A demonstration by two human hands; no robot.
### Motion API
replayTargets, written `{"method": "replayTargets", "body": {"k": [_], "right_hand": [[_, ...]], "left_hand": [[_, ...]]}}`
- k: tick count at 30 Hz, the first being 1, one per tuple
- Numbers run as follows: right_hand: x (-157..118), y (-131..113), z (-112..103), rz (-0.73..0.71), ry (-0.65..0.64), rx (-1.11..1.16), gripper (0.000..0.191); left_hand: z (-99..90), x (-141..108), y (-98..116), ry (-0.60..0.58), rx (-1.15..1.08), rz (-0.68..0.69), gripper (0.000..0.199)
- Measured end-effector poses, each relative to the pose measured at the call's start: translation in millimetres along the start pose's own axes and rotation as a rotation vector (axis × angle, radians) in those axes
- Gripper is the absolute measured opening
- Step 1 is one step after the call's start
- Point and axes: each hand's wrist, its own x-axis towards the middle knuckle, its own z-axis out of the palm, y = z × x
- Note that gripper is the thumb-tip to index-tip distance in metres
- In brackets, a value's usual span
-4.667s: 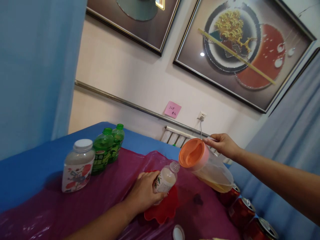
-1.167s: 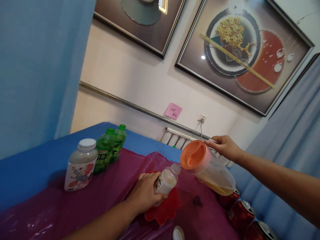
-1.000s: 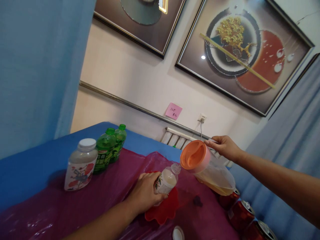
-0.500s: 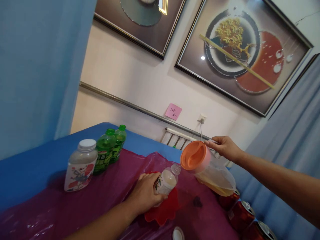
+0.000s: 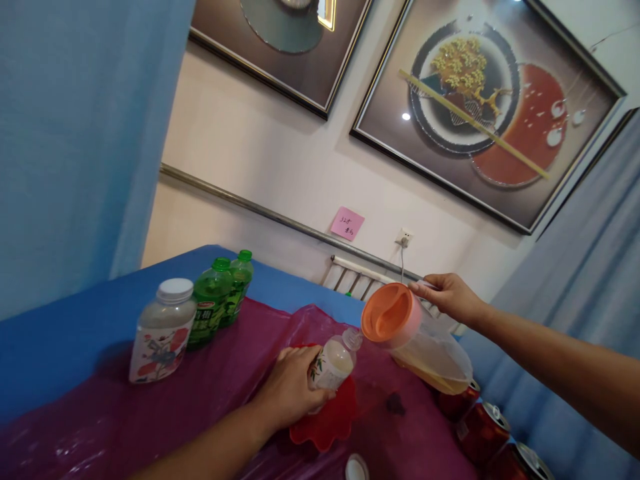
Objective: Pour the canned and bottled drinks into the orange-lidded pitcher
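Well, left hand [image 5: 293, 387] grips bottle [image 5: 334, 360], right hand [image 5: 453, 298] grips jug [image 5: 425, 353] — rims close — sheet [image 5: 215, 377] stretching leftward, cans [image 5: 481, 432] along its right edge.

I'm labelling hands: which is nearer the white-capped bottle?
Left. The left hand, gripping a small bottle, is right of the white-capped bottle; the right hand, holding the pitcher, is farther right.

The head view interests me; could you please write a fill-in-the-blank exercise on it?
1. The right hand holds the pitcher with the ____ lid.
2. The left hand grips the small bottle, whose label is mostly ____.
3. Red cans show at lower right, ____ in all.
4. The sticky note is ____.

Missing words: orange; white; three; pink.
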Motion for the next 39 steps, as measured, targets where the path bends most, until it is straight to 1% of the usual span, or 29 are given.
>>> {"method": "replayTargets", "body": {"k": [18, 22, 26, 32, 39], "right_hand": [[-1.9, -2.3, -0.6, 0.007, -0.001, -0.006, 0.065], [-1.9, -2.9, -0.7, -0.004, -0.005, -0.014, 0.066], [-1.7, -2.7, -0.7, -0.013, -0.001, -0.026, 0.067], [-1.4, -1.6, -0.6, -0.019, 0.022, -0.017, 0.067], [-1.8, -2.4, -1.9, -0.013, 0.009, -0.026, 0.066]], "left_hand": [[-3.4, -1.4, 4.7, -0.015, 0.016, -0.022, 0.055], [-4.1, -1.6, 6.0, -0.03, 0.024, -0.025, 0.056], [-3.6, -1.9, 5.4, -0.019, 0.019, -0.012, 0.057], [-3.0, -1.5, 4.0, -0.03, 0.015, -0.003, 0.058], [0.0, -1.7, 1.5, -0.002, 0.016, -0.002, 0.061]]}}
